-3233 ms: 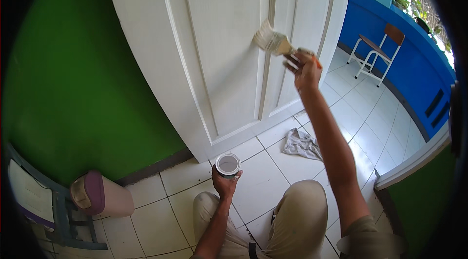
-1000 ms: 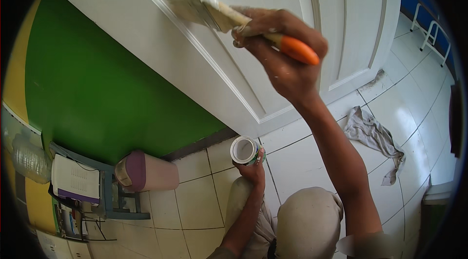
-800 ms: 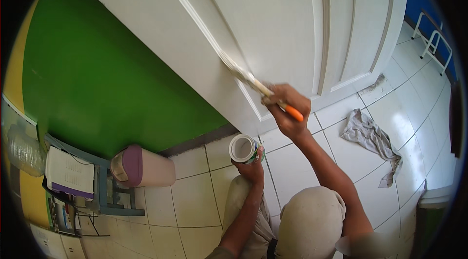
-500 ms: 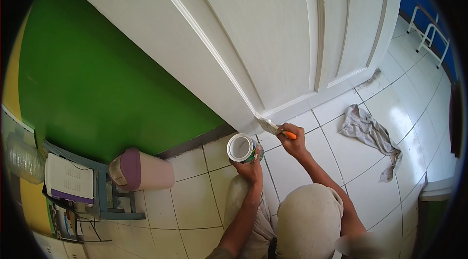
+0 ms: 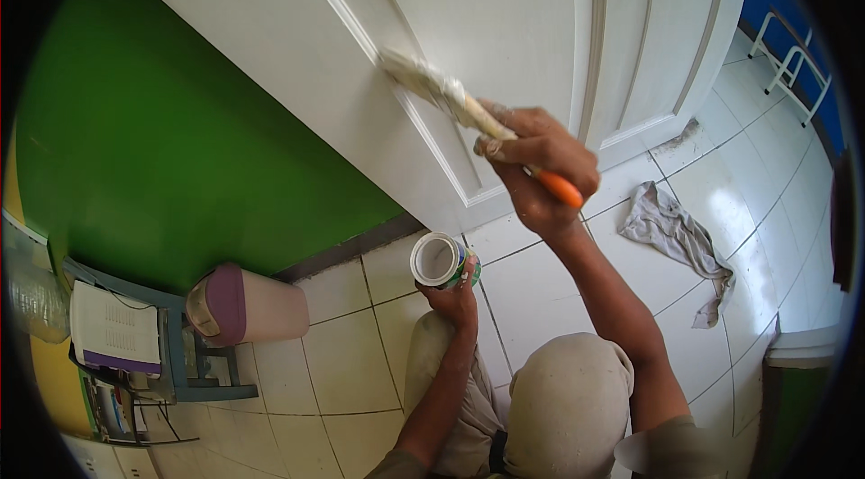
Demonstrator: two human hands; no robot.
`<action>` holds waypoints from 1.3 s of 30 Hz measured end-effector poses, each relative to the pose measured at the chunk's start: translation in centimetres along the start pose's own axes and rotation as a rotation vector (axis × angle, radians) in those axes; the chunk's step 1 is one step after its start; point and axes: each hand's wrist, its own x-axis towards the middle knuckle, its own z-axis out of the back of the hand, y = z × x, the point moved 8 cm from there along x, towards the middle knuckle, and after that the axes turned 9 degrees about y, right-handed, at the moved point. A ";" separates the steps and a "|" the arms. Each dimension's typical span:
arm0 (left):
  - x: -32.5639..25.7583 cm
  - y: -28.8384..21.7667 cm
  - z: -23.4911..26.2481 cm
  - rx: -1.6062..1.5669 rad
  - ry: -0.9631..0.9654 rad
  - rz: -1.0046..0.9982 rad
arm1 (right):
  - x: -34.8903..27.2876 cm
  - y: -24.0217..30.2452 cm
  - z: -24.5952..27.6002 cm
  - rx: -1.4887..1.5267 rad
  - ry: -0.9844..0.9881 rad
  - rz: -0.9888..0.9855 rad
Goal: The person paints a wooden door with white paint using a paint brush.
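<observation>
In my right hand (image 5: 548, 164) is a paintbrush (image 5: 441, 91) with an orange-tipped handle and bristles coated in white paint. Its bristle end is at the raised moulding of a white panelled door (image 5: 496, 37); I cannot tell whether it touches. The fingers are wrapped round the handle, and pale paint smears the fingertips. Lower and to the left, my left hand (image 5: 455, 299) grips an open paint can (image 5: 435, 260) with a white rim. The can is upright above the tiled floor, near my left knee, and its inside looks whitish.
A crumpled grey rag (image 5: 678, 240) lies on the white tiles to the right. Leftward, beside the green wall (image 5: 180, 145), stand a pink and purple bin (image 5: 257, 306) and a grey-blue chair (image 5: 185, 353) bearing a white object. A white metal frame (image 5: 797, 64) stands far right.
My right hand has risen with the paintbrush from the door's bottom corner, up along the moulding and closer to me. The can in my left hand has barely shifted.
</observation>
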 end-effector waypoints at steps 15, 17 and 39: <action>-0.3 -0.3 -0.5 0.070 0.054 -0.062 | -19.1 -10.1 1.2 0.386 0.152 -1.057; -0.6 -0.6 -0.8 0.065 0.068 -0.056 | -13.6 -9.5 1.8 0.243 0.293 -0.936; -1.5 -2.2 -3.6 -0.029 0.159 -0.017 | -26.3 -7.2 13.2 -0.024 -0.398 -0.894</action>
